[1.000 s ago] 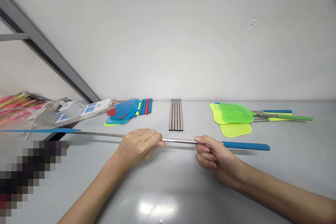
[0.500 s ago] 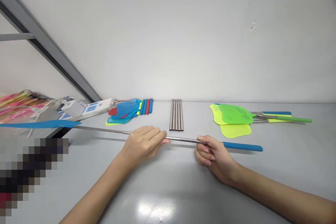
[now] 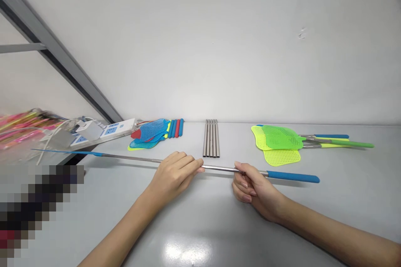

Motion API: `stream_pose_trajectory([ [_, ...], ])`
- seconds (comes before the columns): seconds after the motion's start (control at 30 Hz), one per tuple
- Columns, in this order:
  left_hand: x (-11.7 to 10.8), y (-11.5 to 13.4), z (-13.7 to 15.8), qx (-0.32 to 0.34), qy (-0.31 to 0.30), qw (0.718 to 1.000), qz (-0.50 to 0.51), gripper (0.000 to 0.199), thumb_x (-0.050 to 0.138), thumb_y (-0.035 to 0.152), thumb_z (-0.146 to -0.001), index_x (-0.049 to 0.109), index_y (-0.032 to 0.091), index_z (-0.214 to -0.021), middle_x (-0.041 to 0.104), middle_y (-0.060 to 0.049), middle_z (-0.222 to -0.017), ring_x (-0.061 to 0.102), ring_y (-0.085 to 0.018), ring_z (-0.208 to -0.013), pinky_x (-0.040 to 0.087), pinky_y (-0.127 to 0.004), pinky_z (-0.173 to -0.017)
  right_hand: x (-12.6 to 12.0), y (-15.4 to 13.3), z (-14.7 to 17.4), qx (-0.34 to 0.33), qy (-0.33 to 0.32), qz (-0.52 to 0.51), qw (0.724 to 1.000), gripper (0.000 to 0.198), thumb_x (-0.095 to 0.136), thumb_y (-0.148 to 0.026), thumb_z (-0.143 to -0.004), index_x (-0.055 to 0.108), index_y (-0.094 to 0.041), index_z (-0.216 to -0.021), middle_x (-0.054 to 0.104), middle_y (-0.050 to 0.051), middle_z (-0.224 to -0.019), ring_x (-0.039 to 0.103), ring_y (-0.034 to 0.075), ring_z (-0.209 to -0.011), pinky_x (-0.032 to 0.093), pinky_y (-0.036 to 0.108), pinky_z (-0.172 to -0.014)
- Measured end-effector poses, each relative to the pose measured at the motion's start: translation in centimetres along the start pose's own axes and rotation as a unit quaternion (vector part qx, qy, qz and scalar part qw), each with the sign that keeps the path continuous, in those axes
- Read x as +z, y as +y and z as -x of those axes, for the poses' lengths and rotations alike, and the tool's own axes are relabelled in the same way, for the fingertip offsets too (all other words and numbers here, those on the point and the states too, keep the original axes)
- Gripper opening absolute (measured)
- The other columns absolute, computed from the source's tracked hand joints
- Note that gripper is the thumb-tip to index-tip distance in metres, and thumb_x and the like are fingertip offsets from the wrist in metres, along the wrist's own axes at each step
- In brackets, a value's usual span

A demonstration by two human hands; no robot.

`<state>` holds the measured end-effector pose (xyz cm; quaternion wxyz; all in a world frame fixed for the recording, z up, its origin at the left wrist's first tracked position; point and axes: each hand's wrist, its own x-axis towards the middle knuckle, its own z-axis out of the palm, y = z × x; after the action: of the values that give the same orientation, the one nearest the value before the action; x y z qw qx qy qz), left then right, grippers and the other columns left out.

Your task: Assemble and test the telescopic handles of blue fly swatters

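A fly swatter [image 3: 219, 168] with a telescoping metal rod, extended in sections, lies across both hands above the table. Its blue head [image 3: 72, 152] points left and shows nearly edge-on; its blue grip [image 3: 293, 176] sticks out to the right. My left hand [image 3: 177, 175] is closed over the middle of the rod. Near the blue grip, my right hand [image 3: 255, 190] pinches the thicker rod section between thumb and curled fingers. Behind the rod, several loose metal rods [image 3: 211, 139] lie side by side.
Swatter heads [image 3: 153, 131] and short coloured grips [image 3: 175, 128] lie back left. Assembled green and yellow swatters [image 3: 282, 144] are piled at right. A white power strip [image 3: 119, 128] sits left of the heads. Behind the grey table [image 3: 200, 217] rises a white wall [image 3: 200, 41].
The swatter has turned about its rod, so its blue head looks thinner. It has shifted slightly right, and more metal shows between my right hand and the grip.
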<state>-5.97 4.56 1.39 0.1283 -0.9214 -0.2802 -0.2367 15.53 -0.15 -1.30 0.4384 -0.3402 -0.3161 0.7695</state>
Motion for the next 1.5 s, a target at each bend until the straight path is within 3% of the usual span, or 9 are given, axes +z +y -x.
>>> stream_pose_trajectory([
  [0.4,0.5,-0.2,0.4,-0.026,-0.050,0.997,0.057,0.017,0.040,0.022,-0.088,0.056,0.017,-0.092,0.057,-0.001,-0.068,0.046,-0.012,-0.062,0.033,-0.025,-0.059,-0.1,0.2,-0.3,-0.014,-0.002,0.054,0.998,0.048,0.040,-0.041,-0.084,0.034,-0.017,-0.042,0.016,-0.009,-0.031,0.026,0.007,-0.033,0.016,0.023,-0.044],
  [1.03,0.7,0.6,0.6,-0.057,-0.024,0.996,0.058,0.019,0.041,0.022,-0.086,0.060,0.019,-0.084,0.054,0.002,-0.056,0.044,-0.010,-0.050,0.031,-0.023,-0.051,-0.1,0.3,-0.4,-0.024,0.015,0.054,0.998,0.049,0.043,-0.040,-0.080,0.035,-0.018,-0.038,0.017,-0.009,-0.028,0.026,0.007,-0.030,0.015,0.024,-0.042],
  [1.23,0.8,0.9,0.7,-0.073,-0.017,0.995,0.070,0.018,0.042,0.022,-0.085,0.060,0.019,-0.085,0.059,0.002,-0.061,0.050,-0.010,-0.053,0.034,-0.022,-0.053,0.0,0.2,-0.3,-0.024,0.016,0.055,0.998,0.049,0.045,-0.041,-0.079,0.034,-0.018,-0.037,0.016,-0.009,-0.028,0.027,0.007,-0.030,0.016,0.024,-0.042],
  [1.5,0.8,1.0,0.4,-0.070,-0.026,0.996,0.051,0.020,0.041,0.022,-0.086,0.061,0.018,-0.085,0.055,0.000,-0.059,0.045,-0.011,-0.054,0.033,-0.025,-0.054,-0.1,0.3,-0.4,-0.023,0.017,0.036,0.999,0.049,0.045,-0.041,-0.079,0.035,-0.017,-0.039,0.017,-0.009,-0.028,0.028,0.006,-0.031,0.016,0.023,-0.043],
])
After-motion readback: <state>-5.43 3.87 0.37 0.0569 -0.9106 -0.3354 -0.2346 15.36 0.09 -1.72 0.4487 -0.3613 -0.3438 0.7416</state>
